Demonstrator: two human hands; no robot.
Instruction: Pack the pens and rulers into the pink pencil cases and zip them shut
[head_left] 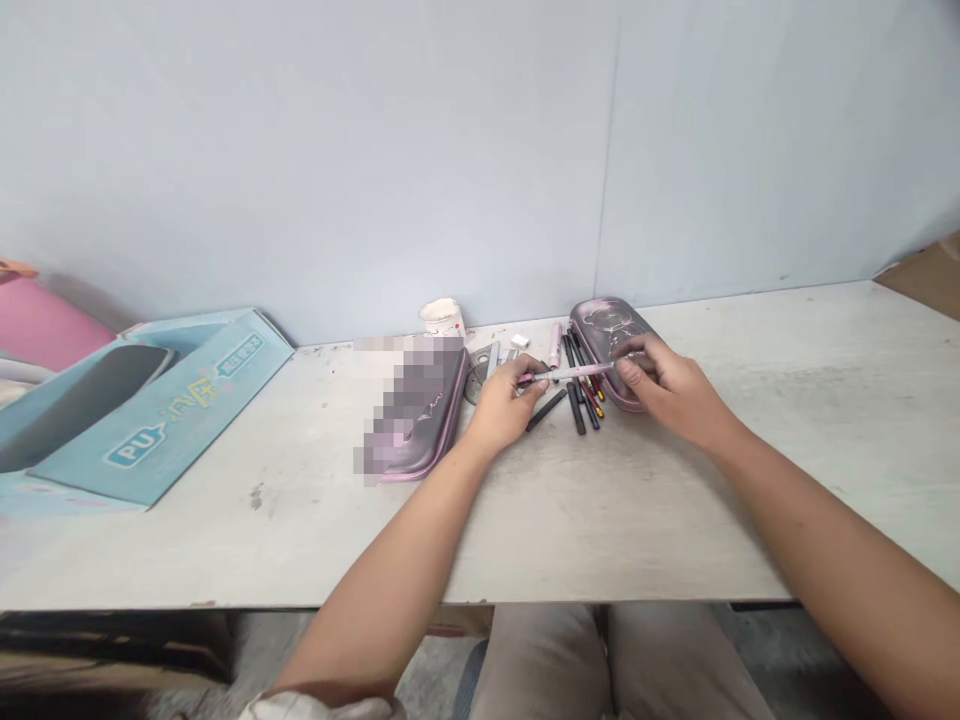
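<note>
Between my two hands lies a slim pink pen (574, 373), held level above the table. My left hand (511, 398) is closed around its dark end, and my right hand (656, 378) pinches the other end. Beneath the pen, several dark pens and pencils (576, 408) lie in a loose bunch. One grey-purple pencil case (611, 330) lies flat behind my right hand, partly covered by it. Another pencil case (442, 425) lies left of my left hand, partly blurred out. A pink marker (556, 345) and a white eraser (520, 342) are just behind the bunch.
A white paper cup (442, 318) stands by the wall, with rulers (493, 357) partly hidden near my left hand. To the left sits an open light-blue box (172, 405) with a dark item inside. A brown cardboard box (926, 278) is at the far right.
</note>
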